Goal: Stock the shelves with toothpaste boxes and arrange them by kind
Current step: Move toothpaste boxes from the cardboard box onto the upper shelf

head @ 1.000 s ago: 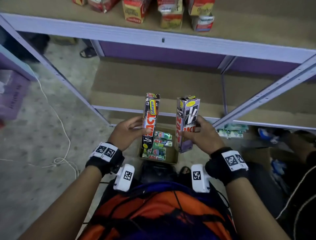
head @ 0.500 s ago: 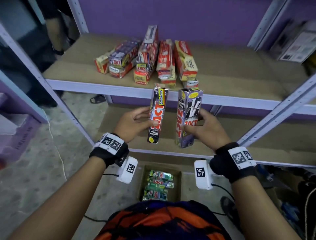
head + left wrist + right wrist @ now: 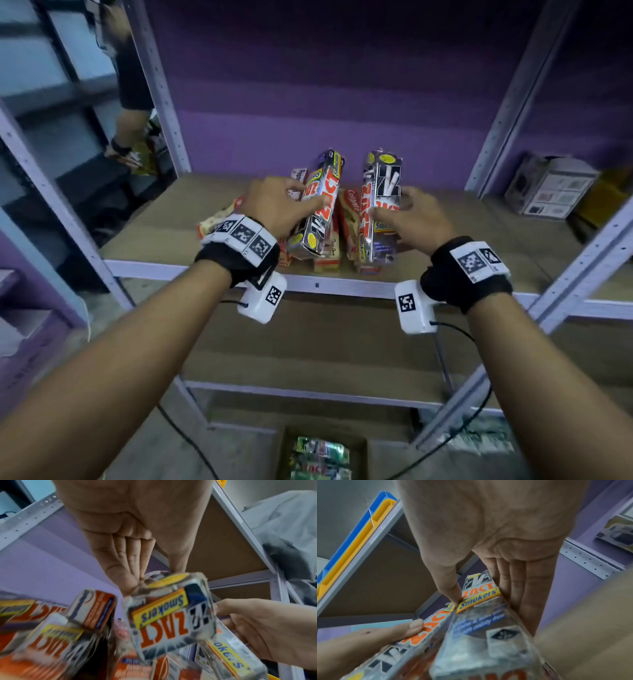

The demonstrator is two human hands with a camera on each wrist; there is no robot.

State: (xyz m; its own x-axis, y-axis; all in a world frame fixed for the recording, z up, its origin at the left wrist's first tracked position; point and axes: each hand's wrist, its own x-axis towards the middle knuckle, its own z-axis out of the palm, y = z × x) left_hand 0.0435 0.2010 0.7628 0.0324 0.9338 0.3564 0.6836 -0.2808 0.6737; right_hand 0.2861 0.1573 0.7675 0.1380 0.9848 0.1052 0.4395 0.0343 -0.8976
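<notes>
Boxes up at shelf height, one in each hand. The left hand (image 3: 274, 205) clamps thumb and fingers on a silver Zact Smokers toothpaste box (image 3: 317, 205), leaning its top toward one o'clock. The right hand (image 3: 416, 219) grips a second Zact Smokers box (image 3: 380, 205), nearly upright, just at three o'clock of the first, a narrow gap between them. Both hover above the red boxes (image 3: 349, 219) lying on the brown shelf board (image 3: 164, 226); one reads "Colgate". The left wrist view shows orange "ZACT" and a yellow "Smokers" band, upside down. The right wrist view reads "Smokers'" under the thumb; the small blue print is too blurred. At six o'clock, on the floor, a carton (image 3: 322, 459) holds green boxes.
</notes>
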